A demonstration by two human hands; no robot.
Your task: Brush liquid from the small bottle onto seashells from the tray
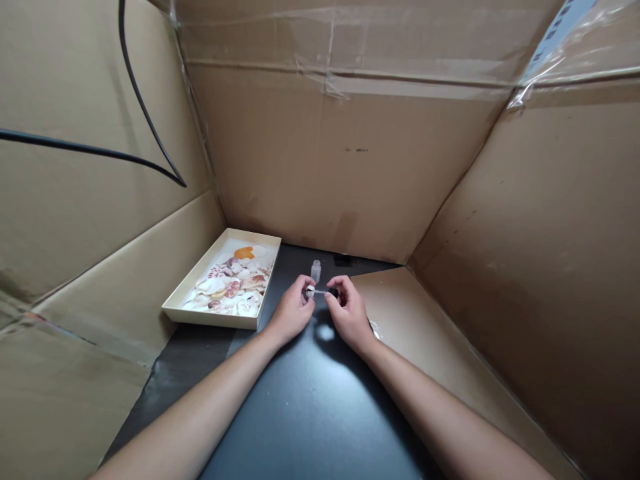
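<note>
Over the dark table my left hand (294, 308) pinches a small whitish shell (311, 291) between thumb and fingers. Facing it, my right hand (349, 307) is closed on a black cap (334, 292), from which a thin pale applicator stem (320, 291) reaches left to the shell. Whether its tip touches the shell or only comes close, I cannot tell. Just beyond my fingers a small clear bottle (315, 271) stands upright with its neck uncapped.
At the left, a cream tray (210, 320) holds many seashells. A flat cardboard sheet (400, 300) lies on the right, with a small pale object (375, 329) partly behind my right wrist. Cardboard walls (350, 167) enclose the table (300, 413); a black cable (145, 110) hangs upper left.
</note>
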